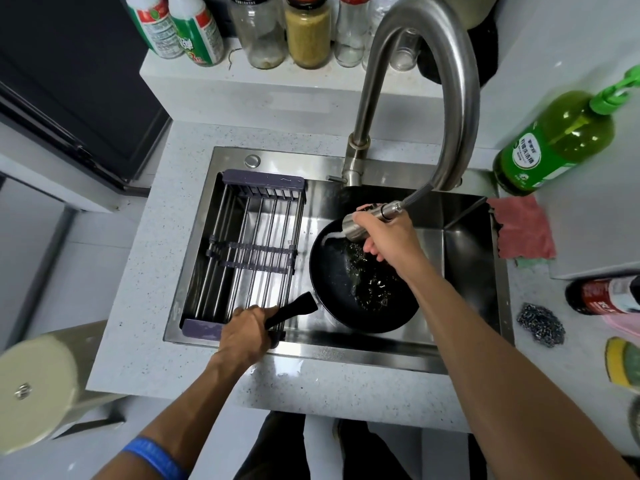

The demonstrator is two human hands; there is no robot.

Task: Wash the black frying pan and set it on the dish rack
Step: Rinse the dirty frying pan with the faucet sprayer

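The black frying pan [334, 289] sits tilted in the steel sink [464, 244], with water splashing across its inside. My left hand [246, 329] is closed around the pan's black handle at the sink's front edge. My right hand [382, 233] grips the pull-out faucet spray head [360, 223], which points down into the pan and sprays water. The dish rack [256, 244], purple-ended with metal rods, spans the left half of the sink, just left of the pan, with nothing on it.
The tall faucet neck [450, 109] arches over the sink. A green dish soap bottle [554, 143] and a pink cloth [523, 228] lie right of the sink. A steel scourer [540, 323], a sponge [621, 363] and a dark bottle [606, 294] sit further right. Jars and bottles line the back ledge.
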